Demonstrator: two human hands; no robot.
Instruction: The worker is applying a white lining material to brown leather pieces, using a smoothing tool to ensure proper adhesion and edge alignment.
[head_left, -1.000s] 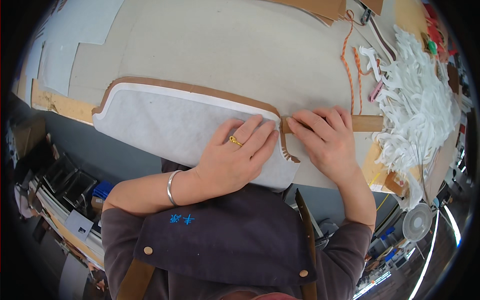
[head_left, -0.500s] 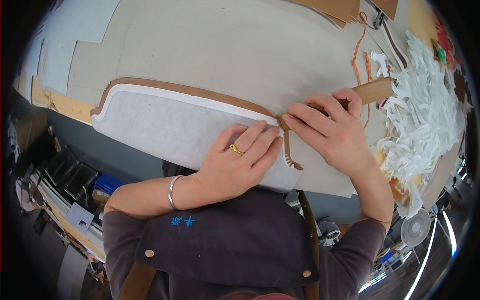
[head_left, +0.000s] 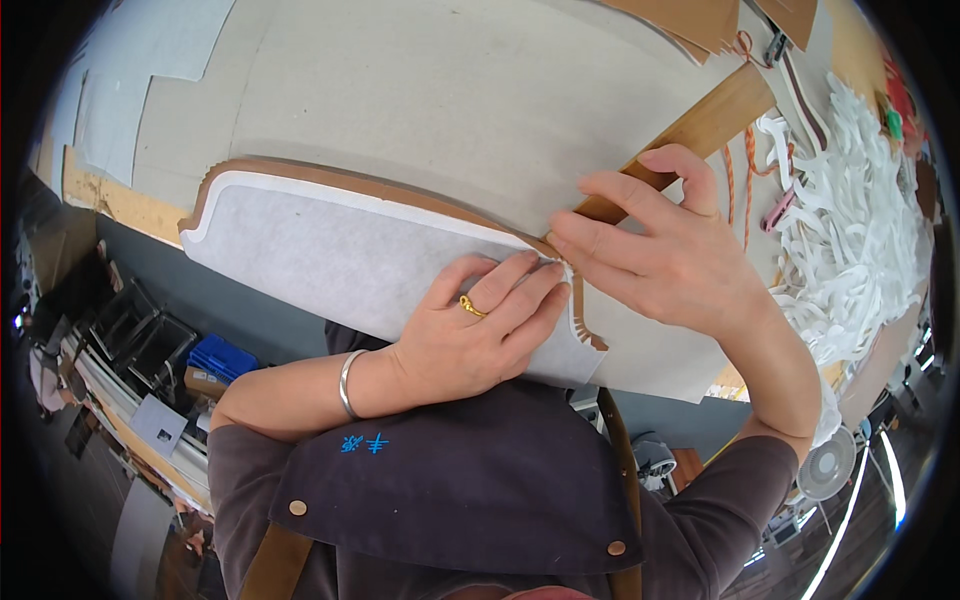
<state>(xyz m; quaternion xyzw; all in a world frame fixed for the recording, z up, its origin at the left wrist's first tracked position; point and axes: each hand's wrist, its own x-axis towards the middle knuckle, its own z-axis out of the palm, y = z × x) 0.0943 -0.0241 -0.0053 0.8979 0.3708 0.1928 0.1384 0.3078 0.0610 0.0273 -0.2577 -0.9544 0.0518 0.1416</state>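
Observation:
A long panel (head_left: 330, 240) with a pale grey-white backing lies along the near edge of the table. Its brown border (head_left: 390, 190) curves round the top, and the short notched edge at the right is brown too. My left hand (head_left: 490, 320), wearing a ring, rests flat on the backing, fingertips beside the panel's upper right corner. In my right hand (head_left: 670, 245) is a flat, brown wooden strip (head_left: 720, 115), slanting up and to the right. The right fingertips touch the brown border at that corner; the strip's lower end is partly hidden behind the fingers.
White ribbon-like scraps (head_left: 850, 230) are heaped at the right. Near them lie orange cord (head_left: 751, 180) and a small pink tool (head_left: 778, 212). Brown sheets (head_left: 690, 22) sit at the far edge, pale sheets (head_left: 150, 45) at the far left. A fan (head_left: 826, 470) stands lower right.
The wooden strip has swung from nearly level to a steeper slant, its far end moving up and away. My right wrist has shifted right; my left hand has barely moved.

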